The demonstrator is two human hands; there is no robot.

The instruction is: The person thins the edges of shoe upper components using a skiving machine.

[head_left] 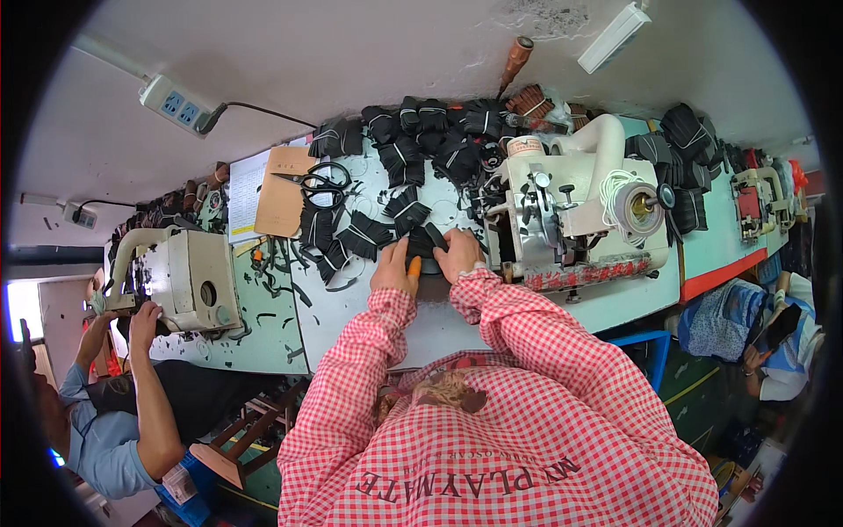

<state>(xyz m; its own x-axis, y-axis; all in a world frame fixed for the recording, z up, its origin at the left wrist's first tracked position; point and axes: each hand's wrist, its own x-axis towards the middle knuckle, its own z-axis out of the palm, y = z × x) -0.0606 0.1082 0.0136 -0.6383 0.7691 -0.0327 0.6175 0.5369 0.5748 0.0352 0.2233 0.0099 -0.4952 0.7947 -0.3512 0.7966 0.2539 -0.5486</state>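
Close to the bench's front edge, both my hands are closed around a stack of dark strips (422,245). My left hand (394,268) grips its left side, and an orange cover sits on one of its fingers. On the stack's right side is my right hand (458,255), with one strip rising between the two hands. Just beyond lie tied bundles of black strips, one bundle (407,209) behind the stack and another bundle (364,234) left of it. A cream sewing-type machine (575,211) stands right of my right hand.
Black-handled scissors (325,183) lie near a brown paper sheet (283,191) at the left. More bundles (430,119) pile up along the wall, under a brown-handled tool (518,57). One co-worker's arms (145,351) reach a machine (180,277) at left; another person (746,325) sits at right.
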